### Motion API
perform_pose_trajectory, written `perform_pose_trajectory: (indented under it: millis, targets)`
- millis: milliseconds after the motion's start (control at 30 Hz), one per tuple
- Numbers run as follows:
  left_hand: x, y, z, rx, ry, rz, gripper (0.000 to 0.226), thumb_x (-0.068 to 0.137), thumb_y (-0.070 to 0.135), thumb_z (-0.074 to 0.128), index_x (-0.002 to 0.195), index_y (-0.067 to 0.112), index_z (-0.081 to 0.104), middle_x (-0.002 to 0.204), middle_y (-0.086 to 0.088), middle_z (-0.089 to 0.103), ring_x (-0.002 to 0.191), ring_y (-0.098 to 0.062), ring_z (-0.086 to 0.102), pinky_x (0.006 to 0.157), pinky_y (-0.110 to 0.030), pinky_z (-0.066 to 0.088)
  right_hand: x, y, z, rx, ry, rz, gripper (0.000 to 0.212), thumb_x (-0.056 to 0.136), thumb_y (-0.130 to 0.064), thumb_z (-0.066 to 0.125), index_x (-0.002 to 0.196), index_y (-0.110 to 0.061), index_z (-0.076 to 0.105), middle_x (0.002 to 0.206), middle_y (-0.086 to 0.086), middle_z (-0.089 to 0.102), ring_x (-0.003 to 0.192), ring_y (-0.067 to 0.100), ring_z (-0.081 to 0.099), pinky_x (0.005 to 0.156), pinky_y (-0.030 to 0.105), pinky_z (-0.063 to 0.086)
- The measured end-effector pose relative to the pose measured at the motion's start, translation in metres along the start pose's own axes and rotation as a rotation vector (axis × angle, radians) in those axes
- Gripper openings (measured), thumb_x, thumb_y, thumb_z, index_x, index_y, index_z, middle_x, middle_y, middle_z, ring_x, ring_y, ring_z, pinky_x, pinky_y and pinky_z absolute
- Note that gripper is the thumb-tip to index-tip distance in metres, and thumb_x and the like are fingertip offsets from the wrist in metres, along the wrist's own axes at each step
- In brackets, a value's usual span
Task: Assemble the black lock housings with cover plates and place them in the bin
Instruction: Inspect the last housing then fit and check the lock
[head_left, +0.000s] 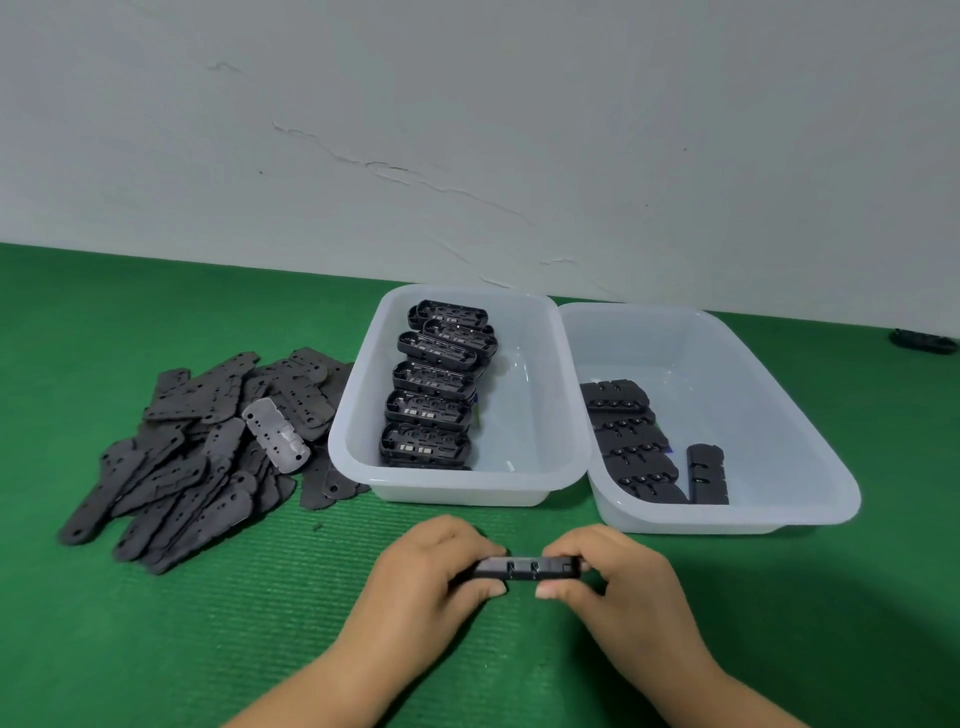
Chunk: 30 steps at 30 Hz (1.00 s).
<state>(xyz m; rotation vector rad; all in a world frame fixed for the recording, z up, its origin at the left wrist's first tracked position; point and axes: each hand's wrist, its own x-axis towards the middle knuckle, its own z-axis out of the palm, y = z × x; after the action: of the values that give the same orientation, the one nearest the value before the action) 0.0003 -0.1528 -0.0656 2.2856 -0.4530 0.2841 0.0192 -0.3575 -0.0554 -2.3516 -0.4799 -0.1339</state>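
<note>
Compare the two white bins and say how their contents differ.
The left bin holds open housings, insides showing, in one overlapping row along its left side. The right bin holds closed units, outer faces showing, rowed along its left wall, with one set apart. Both bins are translucent white and part empty.

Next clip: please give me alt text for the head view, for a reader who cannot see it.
Left hand and right hand pinch the ends of one black plastic lock housing above a green ribbed mat. Behind it, a translucent plastic bin holds a row of open housings, another bin holds closed ones, and flat dark cover plates lie piled at left.
</note>
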Motion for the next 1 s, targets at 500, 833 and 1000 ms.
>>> perform_pose_trajectory:
  millis: [500,833,1000]
  targets:
    - [0.007,0.000,-0.012,-0.428,0.017,-0.176,0.019,0.070,0.045,0.067,0.086,0.035,0.063,0.077,-0.006,0.062,0.070,-0.015,0.056,0.068,-0.029,0.043,0.001,-0.014,-0.005,0.416,0.000,0.200,0.025,0.074,-0.009,0.073,0.079,-0.033,0.066,0.070,-0.005,0.068,0.065,0.007,0.061,0.065,0.016,0.048]
    - [0.016,0.018,-0.022,-0.403,-0.062,-0.243,0.018,0.071,0.032,0.068,0.088,0.027,0.064,0.082,0.000,0.069,0.082,-0.026,0.063,0.081,-0.041,0.049,0.010,-0.032,-0.005,0.479,0.030,0.149,0.017,0.082,-0.011,0.064,0.080,-0.027,0.058,0.074,0.011,0.060,0.072,0.032,0.057,0.074,0.053,0.049]
    - [0.017,0.021,-0.028,-0.329,-0.101,-0.246,0.011,0.070,0.034,0.066,0.074,0.031,0.057,0.062,0.013,0.058,0.062,-0.009,0.049,0.063,-0.033,0.041,0.008,-0.041,-0.008,0.395,0.065,0.121,0.009,0.074,-0.026,0.063,0.081,-0.027,0.057,0.067,0.010,0.058,0.064,0.029,0.055,0.066,0.050,0.049]
